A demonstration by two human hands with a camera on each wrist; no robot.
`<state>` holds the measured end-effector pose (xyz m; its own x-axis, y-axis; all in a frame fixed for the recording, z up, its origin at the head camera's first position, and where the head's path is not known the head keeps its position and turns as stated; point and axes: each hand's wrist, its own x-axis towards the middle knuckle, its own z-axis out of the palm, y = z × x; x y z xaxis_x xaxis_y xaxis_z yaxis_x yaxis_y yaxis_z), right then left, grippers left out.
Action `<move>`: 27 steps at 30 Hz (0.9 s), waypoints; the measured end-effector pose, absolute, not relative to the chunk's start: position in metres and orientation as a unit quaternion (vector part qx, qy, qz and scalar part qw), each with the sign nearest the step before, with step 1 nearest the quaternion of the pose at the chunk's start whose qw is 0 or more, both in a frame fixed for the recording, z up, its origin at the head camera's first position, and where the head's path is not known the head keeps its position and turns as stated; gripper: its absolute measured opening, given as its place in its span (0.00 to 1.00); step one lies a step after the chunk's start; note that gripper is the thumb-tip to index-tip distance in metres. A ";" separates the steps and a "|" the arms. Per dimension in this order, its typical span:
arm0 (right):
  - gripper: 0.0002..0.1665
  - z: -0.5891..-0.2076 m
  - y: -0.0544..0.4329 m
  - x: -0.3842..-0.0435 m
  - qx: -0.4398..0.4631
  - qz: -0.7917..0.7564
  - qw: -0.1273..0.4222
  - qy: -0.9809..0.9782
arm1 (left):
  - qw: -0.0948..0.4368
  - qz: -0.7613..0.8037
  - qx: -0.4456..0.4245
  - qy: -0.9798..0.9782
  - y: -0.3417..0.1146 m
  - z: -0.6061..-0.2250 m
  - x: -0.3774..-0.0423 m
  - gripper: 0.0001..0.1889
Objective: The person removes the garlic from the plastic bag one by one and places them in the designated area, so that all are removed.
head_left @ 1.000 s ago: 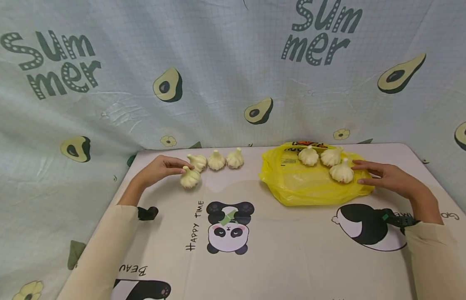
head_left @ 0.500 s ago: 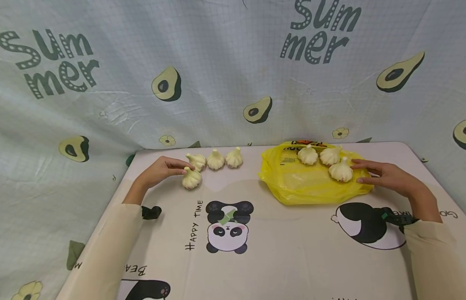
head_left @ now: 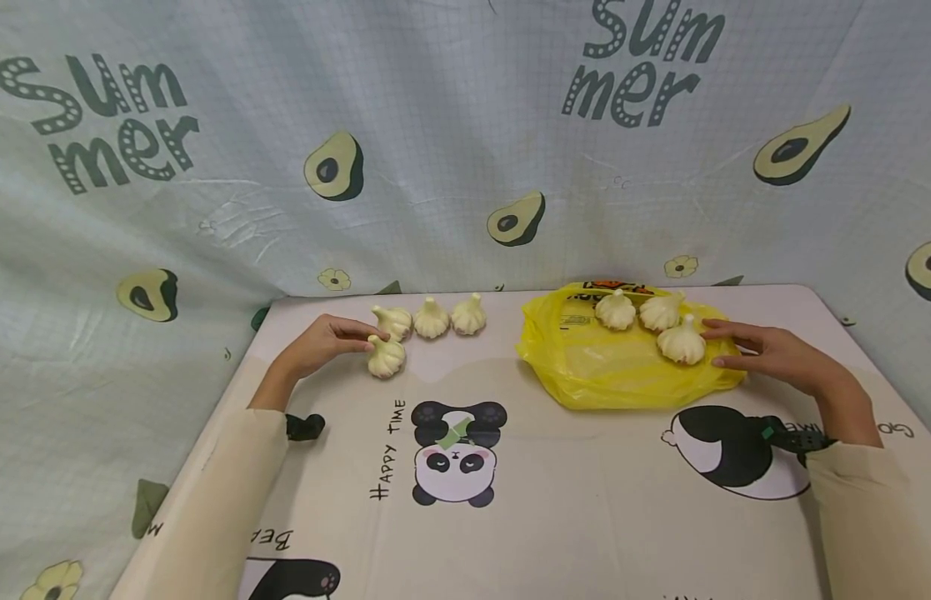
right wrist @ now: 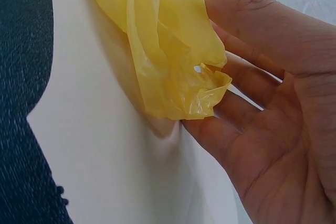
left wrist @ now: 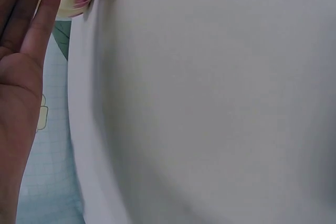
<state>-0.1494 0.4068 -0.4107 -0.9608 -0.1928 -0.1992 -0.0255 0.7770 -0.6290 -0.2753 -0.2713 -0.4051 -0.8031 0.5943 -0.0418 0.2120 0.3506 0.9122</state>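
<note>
In the head view, my left hand (head_left: 322, 346) pinches the neck of a garlic bulb (head_left: 387, 358) low over the table's left side. That bulb's underside also shows at the top of the left wrist view, beside the fingers (left wrist: 44, 27). Just behind it a row of three more garlic bulbs (head_left: 431, 319) stands along the back. My right hand (head_left: 783, 354) rests at the right edge of a yellow plastic bag (head_left: 600, 375), fingers relaxed, fingertips right beside the nearest garlic bulb (head_left: 683, 342) on it. The bag's crumpled edge (right wrist: 178, 93) lies between thumb and fingers in the right wrist view.
Two further garlic bulbs (head_left: 615, 311) sit toward the back of the bag. A white table cover (head_left: 555, 517) with panda prints spreads beneath everything. Behind the table's back edge hangs a pale curtain (head_left: 435, 125) printed with avocados.
My left hand has shifted slightly right with its garlic bulb, bringing it nearer the row. The right hand and the bag stay where they were.
</note>
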 end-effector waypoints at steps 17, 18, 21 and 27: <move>0.36 -0.412 0.407 -0.149 -0.057 -0.327 0.126 0.935 | 0.156 0.522 0.260 0.797 -0.274 -0.386 -0.266 0.19; 0.36 -0.412 0.407 -0.149 -0.057 -0.325 0.125 0.936 | 0.152 0.521 0.265 0.797 -0.273 -0.382 -0.265 0.19; 0.36 -0.412 0.407 -0.149 -0.056 -0.322 0.125 0.937 | 0.148 0.524 0.279 0.791 -0.271 -0.372 -0.262 0.19; 0.37 -0.411 0.407 -0.150 -0.056 -0.322 0.128 0.936 | 0.149 0.517 0.302 0.787 -0.263 -0.355 -0.255 0.21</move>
<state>-0.1495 0.4069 -0.4115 -0.9613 -0.1863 -0.2031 -0.0219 0.7864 -0.6174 -0.2551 -0.2634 -0.3547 -0.7736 0.6288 0.0784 0.3210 0.2822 0.9041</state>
